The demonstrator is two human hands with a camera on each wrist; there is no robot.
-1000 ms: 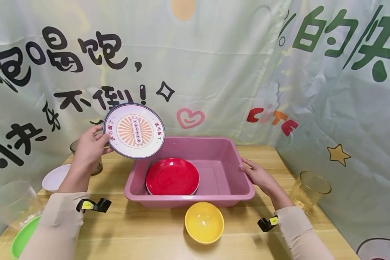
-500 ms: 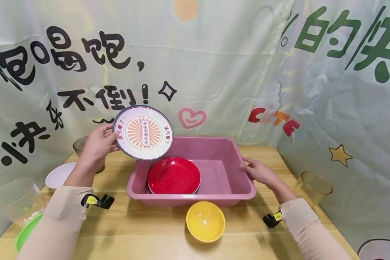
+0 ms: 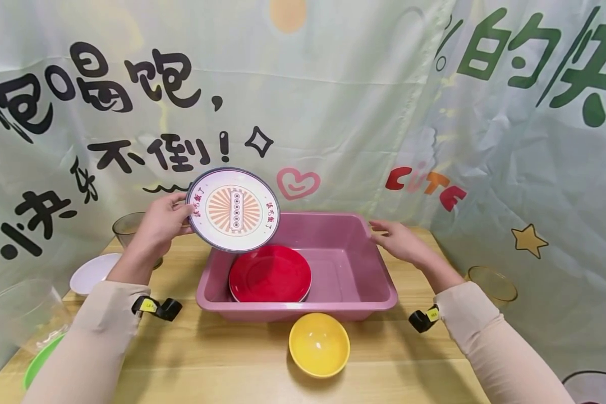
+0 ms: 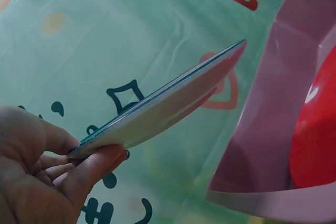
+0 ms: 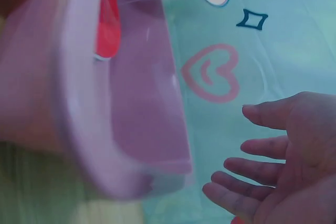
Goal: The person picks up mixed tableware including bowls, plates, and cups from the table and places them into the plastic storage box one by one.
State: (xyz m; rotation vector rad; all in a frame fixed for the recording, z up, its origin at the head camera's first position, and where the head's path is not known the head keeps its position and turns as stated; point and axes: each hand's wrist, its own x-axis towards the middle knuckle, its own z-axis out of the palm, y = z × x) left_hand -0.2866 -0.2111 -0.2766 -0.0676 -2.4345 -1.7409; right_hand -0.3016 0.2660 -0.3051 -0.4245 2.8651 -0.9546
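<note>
- The right hand [image 3: 396,241] has come away from the side of the pink basin [image 3: 242,311], which it touched half a second ago, and now sits beside the back right corner. The right-wrist view shows its fingers loosely extended, holding nothing, with a gap between them and the rim.
- The left hand [image 3: 164,221] has carried the patterned plate [image 3: 234,210] a little to the right and slightly lower. Its fingers pinch the plate at its left edge, and no loosening shows.
- That plate is in the air, tilted, its printed face toward the head camera. There it overlaps the back left part of the basin; the left-wrist view shows it clear of the basin wall.
- The red plate [image 3: 270,275] stays in the left part of the basin, now with a darker shade across its upper area, probably the held plate's shadow.
- The basin and the yellow bowl [image 3: 319,345] in front of it keep their places on the tabletop [image 3: 222,370].
- For the work in hand, this seems to mean that the basin needs no steadying, the right hand is free, and the patterned plate is not yet set down.
</note>
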